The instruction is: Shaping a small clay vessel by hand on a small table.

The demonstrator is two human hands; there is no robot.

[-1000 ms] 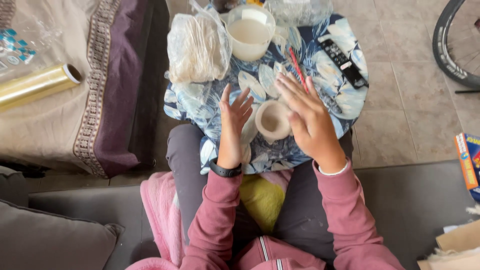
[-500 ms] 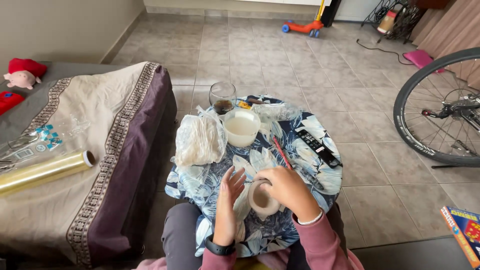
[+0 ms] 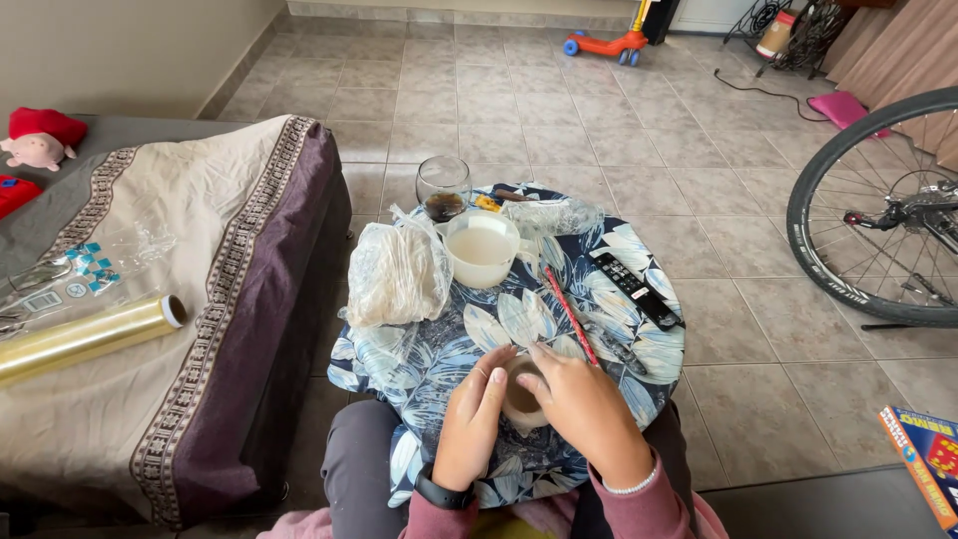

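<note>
Both my hands rest on a small round table covered by a blue leaf-pattern cloth (image 3: pixel 619 255). My left hand (image 3: pixel 471 419) and my right hand (image 3: pixel 584 404) cup a pale roll of tape (image 3: pixel 521 399) lying flat near the table's front edge. The fingers of both hands touch its rim. A red stick (image 3: pixel 569 312) lies just beyond my right hand. Further back stand a white cup of milky liquid (image 3: pixel 481 248), a plastic bag of pale noodle-like material (image 3: pixel 397 274) and a glass with dark drink (image 3: pixel 443 190).
A black remote (image 3: pixel 634 285) lies on the table's right side. A bed with a beige and purple cover (image 3: pixel 200 299) is at the left, bearing a roll of clear film (image 3: pixel 85 337). A bicycle wheel (image 3: pixel 878 210) stands at the right on the tiled floor.
The view has tilted up from the table to take in the floor. Both hands stay around the tape roll, now closer together on it.
</note>
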